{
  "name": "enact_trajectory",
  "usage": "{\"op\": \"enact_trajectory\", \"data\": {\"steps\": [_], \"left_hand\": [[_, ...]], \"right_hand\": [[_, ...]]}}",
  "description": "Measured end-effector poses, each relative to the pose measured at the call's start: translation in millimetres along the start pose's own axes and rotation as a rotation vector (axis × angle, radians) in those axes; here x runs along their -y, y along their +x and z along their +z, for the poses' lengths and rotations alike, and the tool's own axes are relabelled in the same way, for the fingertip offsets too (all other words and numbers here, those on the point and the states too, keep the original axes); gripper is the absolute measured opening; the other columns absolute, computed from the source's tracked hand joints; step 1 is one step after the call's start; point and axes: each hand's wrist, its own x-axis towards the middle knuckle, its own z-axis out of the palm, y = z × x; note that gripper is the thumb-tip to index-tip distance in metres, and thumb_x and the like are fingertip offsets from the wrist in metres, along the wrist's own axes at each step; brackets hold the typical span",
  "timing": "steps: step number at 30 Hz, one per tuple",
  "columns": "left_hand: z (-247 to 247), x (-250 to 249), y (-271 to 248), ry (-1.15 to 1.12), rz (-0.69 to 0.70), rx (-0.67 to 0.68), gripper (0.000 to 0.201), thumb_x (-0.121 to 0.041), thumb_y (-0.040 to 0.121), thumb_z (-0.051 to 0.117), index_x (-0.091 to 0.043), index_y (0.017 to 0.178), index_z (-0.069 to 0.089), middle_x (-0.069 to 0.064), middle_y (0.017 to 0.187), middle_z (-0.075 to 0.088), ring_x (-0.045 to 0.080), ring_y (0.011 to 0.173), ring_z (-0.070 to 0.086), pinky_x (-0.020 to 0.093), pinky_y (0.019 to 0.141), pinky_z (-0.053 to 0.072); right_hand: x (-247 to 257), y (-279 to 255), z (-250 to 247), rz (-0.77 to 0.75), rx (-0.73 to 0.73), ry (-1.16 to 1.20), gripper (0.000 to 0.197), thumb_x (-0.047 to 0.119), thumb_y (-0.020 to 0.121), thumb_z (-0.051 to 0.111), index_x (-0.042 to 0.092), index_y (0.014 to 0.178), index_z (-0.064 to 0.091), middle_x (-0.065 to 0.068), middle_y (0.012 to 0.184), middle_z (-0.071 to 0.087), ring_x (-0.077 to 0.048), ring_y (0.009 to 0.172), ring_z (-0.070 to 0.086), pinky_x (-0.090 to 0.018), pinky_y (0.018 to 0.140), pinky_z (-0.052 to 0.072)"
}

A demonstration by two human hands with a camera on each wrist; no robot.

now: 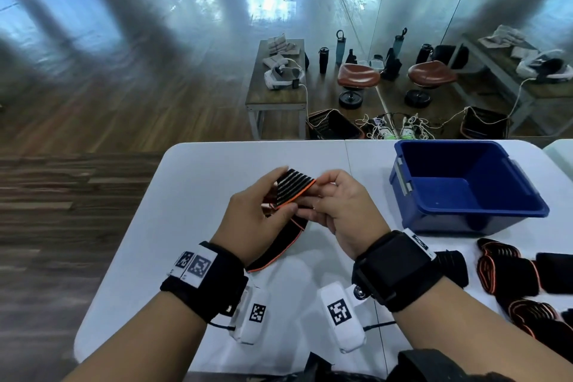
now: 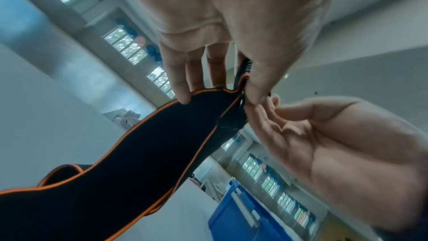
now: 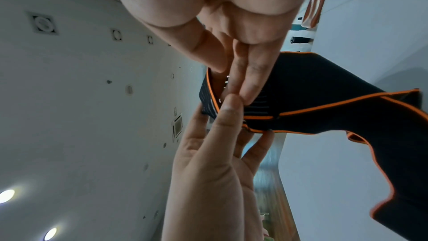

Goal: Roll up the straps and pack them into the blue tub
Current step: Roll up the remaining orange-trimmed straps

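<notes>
A black strap with orange trim (image 1: 293, 187) is held above the white table (image 1: 201, 195), its striped end up and its tail (image 1: 279, 245) trailing down onto the table. My left hand (image 1: 276, 192) pinches the striped end, thumb on the near side. My right hand (image 1: 317, 192) pinches the same end from the right. In the left wrist view the strap (image 2: 150, 153) hangs away from my left hand (image 2: 222, 83). The right wrist view shows my right hand (image 3: 231, 81) on the strap (image 3: 324, 98). The blue tub (image 1: 449, 222) stands empty at the right; its corner also shows as blue tub (image 2: 231, 223).
Several black and orange straps (image 1: 508, 273), some rolled, lie on the table at the near right, in front of the tub. A second white table (image 1: 558, 152) adjoins at the far right. Past the far edge are a bench (image 1: 276, 96), stools and a basket on the floor.
</notes>
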Motion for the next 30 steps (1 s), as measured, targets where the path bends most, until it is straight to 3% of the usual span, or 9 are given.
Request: {"op": "enact_trajectory", "data": {"steps": [3,5,7,10,16,19,23,27,30], "left_hand": [[-1,-3,5,-0.042,-0.018,-0.096,0.047,-0.013,0.094,0.064,-0.036,0.133,0.057,-0.01,0.069,0.066,0.007,0.065,0.062,0.029,0.068,0.053],[-3,-10,8,-0.06,-0.03,-0.151,0.038,-0.013,0.097,0.058,-0.036,0.126,0.057,0.006,0.057,0.055,0.025,0.057,0.053,0.037,0.059,0.046],[-5,-16,13,-0.108,-0.051,-0.186,0.03,-0.013,0.098,0.054,-0.037,0.116,0.058,0.014,0.058,0.056,0.035,0.058,0.052,0.044,0.059,0.047],[-9,-24,19,-0.216,-0.05,-0.201,0.022,-0.015,0.098,0.051,-0.035,0.107,0.055,0.016,0.061,0.06,0.039,0.055,0.054,0.053,0.056,0.051],[-10,-38,20,-0.35,-0.034,-0.228,0.016,-0.035,0.098,0.054,-0.034,0.108,0.041,0.012,0.073,0.068,0.027,0.059,0.06,0.053,0.058,0.05],[-6,-34,10,-0.42,-0.062,-0.158,0.029,-0.039,0.089,0.063,-0.035,0.106,0.04,0.011,0.082,0.071,0.037,0.064,0.062,0.057,0.059,0.052],[6,-23,-3,-0.403,0.005,-0.081,0.025,-0.036,0.091,0.059,-0.031,0.103,0.038,0.0,0.087,0.062,0.024,0.07,0.057,0.056,0.06,0.049],[17,-32,-6,-0.4,-0.016,0.01,0.02,-0.037,0.09,0.054,-0.03,0.104,0.042,0.006,0.1,0.059,0.027,0.087,0.057,0.054,0.078,0.05],[15,-31,-3,-0.433,-0.055,0.069,0.02,-0.024,0.087,0.056,-0.029,0.104,0.049,0.001,0.102,0.061,0.018,0.092,0.057,0.05,0.084,0.049]], "right_hand": [[7,1,-1,-0.068,-0.031,-0.231,0.035,-0.024,0.085,0.044,0.011,0.086,0.051,-0.011,0.087,0.074,-0.024,0.078,0.07,-0.032,0.066,0.057],[9,1,-4,-0.2,-0.091,-0.516,0.037,-0.016,0.083,0.05,0.018,0.075,0.06,-0.006,0.087,0.071,-0.016,0.073,0.063,-0.031,0.068,0.052],[9,1,-6,-0.269,-0.119,-0.768,0.038,-0.006,0.082,0.059,0.028,0.067,0.066,0.002,0.099,0.064,-0.011,0.085,0.062,-0.025,0.079,0.048],[7,-1,-9,-0.263,-0.047,-0.845,0.032,0.003,0.083,0.067,0.034,0.073,0.071,0.01,0.114,0.059,-0.003,0.109,0.058,-0.021,0.088,0.045],[7,-2,-4,-0.342,-0.002,-0.691,0.022,0.003,0.085,0.072,0.025,0.083,0.069,0.007,0.079,0.067,-0.009,0.075,0.062,-0.025,0.074,0.051],[6,0,-1,-0.355,-0.053,-0.585,0.02,0.003,0.085,0.071,0.022,0.087,0.068,0.005,0.085,0.068,-0.011,0.08,0.064,-0.029,0.078,0.052],[3,2,-1,-0.348,-0.095,-0.556,0.018,0.006,0.086,0.066,0.023,0.09,0.064,0.001,0.093,0.068,-0.016,0.09,0.065,-0.035,0.087,0.053],[1,1,10,-0.341,-0.082,-0.538,0.017,0.001,0.09,0.059,0.019,0.091,0.06,0.004,0.093,0.065,-0.007,0.09,0.06,-0.027,0.089,0.049],[3,4,9,-0.313,-0.083,-0.498,0.012,0.008,0.086,0.056,0.017,0.092,0.06,0.001,0.097,0.065,-0.011,0.095,0.061,-0.031,0.091,0.049]]}}
